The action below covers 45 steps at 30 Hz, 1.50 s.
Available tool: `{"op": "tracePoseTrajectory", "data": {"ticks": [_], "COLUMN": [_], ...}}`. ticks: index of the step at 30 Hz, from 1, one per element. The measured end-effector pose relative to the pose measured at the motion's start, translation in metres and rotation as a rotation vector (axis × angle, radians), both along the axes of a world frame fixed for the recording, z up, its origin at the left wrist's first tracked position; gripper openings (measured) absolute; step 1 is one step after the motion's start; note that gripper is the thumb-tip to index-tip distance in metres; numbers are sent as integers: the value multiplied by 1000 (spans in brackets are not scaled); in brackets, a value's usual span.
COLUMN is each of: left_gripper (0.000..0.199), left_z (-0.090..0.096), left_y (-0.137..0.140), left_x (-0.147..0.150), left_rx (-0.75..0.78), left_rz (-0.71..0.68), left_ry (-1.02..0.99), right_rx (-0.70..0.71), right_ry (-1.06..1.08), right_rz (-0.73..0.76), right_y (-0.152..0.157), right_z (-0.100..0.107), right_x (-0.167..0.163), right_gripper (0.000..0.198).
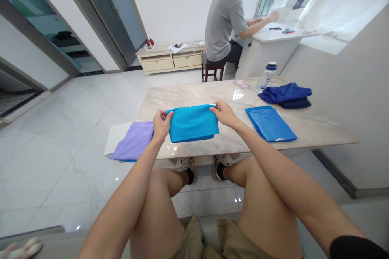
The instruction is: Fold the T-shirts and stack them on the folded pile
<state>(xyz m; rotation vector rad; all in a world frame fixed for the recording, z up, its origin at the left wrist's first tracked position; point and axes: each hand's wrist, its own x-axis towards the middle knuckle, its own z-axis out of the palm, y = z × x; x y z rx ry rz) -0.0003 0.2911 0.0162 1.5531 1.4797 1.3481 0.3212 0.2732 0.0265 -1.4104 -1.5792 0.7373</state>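
Observation:
Between my two hands hangs a folded bright blue cloth [193, 124], possibly a garment, raised above the marble-look table. My left hand [162, 123] pinches its upper left corner between thumb and fingers. At the upper right corner, my right hand [223, 113] grips it the same way. Beside my left forearm lies a folded purple cloth [133, 141], with a bit of blue showing under its front edge. To the right of my right hand rests a folded mid-blue cloth [270, 123] with a small white mark near its front edge.
On the marble-look table [170, 95], a dark blue cloth pile [285, 93] lies at the right near a clear bottle [267, 76] with a blue cap. Beyond it a person in a grey shirt [223, 24] sits at a white desk [279, 34]. A low cabinet [158, 64] lines the wall.

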Motion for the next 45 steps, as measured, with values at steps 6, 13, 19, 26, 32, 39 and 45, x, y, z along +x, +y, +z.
{"op": "tracePoseTrajectory", "data": {"ticks": [6, 13, 19, 26, 32, 39, 45], "left_gripper": [33, 42, 49, 14, 10, 24, 14], "left_z": [-37, -48, -52, -64, -77, -75, -71], "left_y": [3, -21, -45, -52, -66, -63, -53], "left_x": [-15, -5, -9, -27, -30, -43, -48], "left_rx": [-315, -324, -38, 97, 152, 39, -4], "left_rz": [-72, -390, -702, -741, -807, -671, -748], "left_ry": [441, 746, 1201, 1108, 1062, 1103, 1111], "right_rx": [-356, -336, -225, -80, 5, 36, 44], "right_ry": [-582, -727, -1006, -1000, -917, -882, -920], "right_rz": [135, 445, 622, 566, 583, 471, 557], "right_y": [-4, -26, -53, -72, -99, -112, -103], "right_z": [-28, -39, -50, -49, -56, -82, -88], "right_x": [7, -19, -31, -25, -21, -39, -42], "right_gripper": [29, 33, 44, 16, 18, 22, 7]}}
